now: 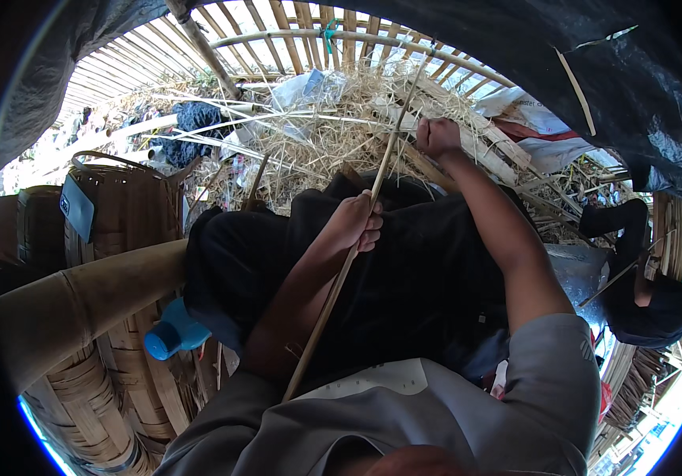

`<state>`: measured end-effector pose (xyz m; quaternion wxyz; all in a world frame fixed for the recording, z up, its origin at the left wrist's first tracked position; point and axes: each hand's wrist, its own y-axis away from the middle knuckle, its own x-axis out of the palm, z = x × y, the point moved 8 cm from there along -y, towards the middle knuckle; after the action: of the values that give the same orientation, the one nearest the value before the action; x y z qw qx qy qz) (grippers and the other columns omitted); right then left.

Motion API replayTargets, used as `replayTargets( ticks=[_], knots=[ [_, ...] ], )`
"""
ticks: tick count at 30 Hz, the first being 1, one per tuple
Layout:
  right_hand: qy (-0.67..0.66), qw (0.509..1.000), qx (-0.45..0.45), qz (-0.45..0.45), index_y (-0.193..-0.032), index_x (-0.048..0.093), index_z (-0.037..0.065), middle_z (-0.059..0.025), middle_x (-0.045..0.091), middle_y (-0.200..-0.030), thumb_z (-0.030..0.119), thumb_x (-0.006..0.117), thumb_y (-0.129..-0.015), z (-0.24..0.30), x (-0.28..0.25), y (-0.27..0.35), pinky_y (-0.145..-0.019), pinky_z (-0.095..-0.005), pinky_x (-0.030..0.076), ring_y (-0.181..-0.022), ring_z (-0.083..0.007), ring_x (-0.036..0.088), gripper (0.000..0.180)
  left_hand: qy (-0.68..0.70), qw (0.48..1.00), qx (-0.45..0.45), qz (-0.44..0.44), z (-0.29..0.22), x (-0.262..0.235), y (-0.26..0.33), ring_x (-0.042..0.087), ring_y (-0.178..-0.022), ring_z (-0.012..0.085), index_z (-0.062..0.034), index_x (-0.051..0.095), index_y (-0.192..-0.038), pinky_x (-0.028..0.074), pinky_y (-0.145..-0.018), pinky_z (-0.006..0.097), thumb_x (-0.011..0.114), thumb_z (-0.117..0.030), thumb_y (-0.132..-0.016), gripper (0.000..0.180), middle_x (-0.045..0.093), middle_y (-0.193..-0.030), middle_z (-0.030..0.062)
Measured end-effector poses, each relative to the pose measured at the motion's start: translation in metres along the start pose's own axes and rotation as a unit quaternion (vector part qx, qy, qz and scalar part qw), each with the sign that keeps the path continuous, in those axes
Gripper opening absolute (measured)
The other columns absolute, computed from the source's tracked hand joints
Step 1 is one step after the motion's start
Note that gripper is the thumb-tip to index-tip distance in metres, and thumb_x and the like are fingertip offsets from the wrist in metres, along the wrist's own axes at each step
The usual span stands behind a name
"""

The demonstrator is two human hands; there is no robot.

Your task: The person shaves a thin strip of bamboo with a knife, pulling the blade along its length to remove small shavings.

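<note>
A long, thin bamboo strip [323, 308] slants from my chest up and away to the right, toward the slatted fence. My left hand [354, 222] is wrapped round it at about its middle, above my dark-clothed lap. Farther out and to the right, my right hand [438, 136] is closed in a fist beside the far part of the strip, with a small gap between them. Whatever those fingers hold, if anything, is hidden. Below both hands, dark cloth [412, 262] covers my legs.
Pale shavings [301, 155] and loose strips pile up before the bamboo fence [301, 41]. A thick bamboo pole [103, 289], woven baskets [123, 202] and a blue bottle [182, 327] are at left. Another person [650, 309] sits at right, holding a thin stick. Dark sheeting [618, 79] hangs upper right.
</note>
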<state>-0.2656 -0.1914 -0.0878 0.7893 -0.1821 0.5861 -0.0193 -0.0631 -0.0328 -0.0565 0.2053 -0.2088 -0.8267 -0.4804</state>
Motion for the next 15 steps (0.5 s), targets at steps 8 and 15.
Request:
replayTargets(
  ticks=[8, 15],
  knots=[
    [0.024, 0.999, -0.019, 0.034, -0.058, 0.061, 0.004, -0.0191, 0.061, -0.059, 0.029, 0.042, -0.087, 0.049, -0.008, -0.008, -0.060, -0.0465, 0.052, -0.057, -0.0370, 0.062, 0.042, 0.002, 0.999, 0.018, -0.026, -0.005, -0.011, 0.015, 0.027, -0.036, 0.0038, -0.0160, 0.042, -0.079, 0.022, -0.033, 0.022, 0.027, -0.036, -0.102, 0.034, 0.031, -0.053, -0.0090],
    [0.093, 0.982, 0.150, 0.072, -0.059, 0.063, 0.004, -0.0188, 0.063, -0.061, 0.032, 0.038, -0.092, -0.034, -0.003, -0.018, -0.062, -0.0475, 0.053, -0.059, -0.0376, 0.064, 0.051, -0.072, 0.996, 0.000, -0.046, 0.004, 0.003, 0.013, 0.028, -0.035, 0.0056, -0.0130, 0.042, -0.080, 0.023, -0.032, 0.022, 0.028, -0.040, -0.102, 0.038, 0.032, -0.053, -0.0063]
  ],
)
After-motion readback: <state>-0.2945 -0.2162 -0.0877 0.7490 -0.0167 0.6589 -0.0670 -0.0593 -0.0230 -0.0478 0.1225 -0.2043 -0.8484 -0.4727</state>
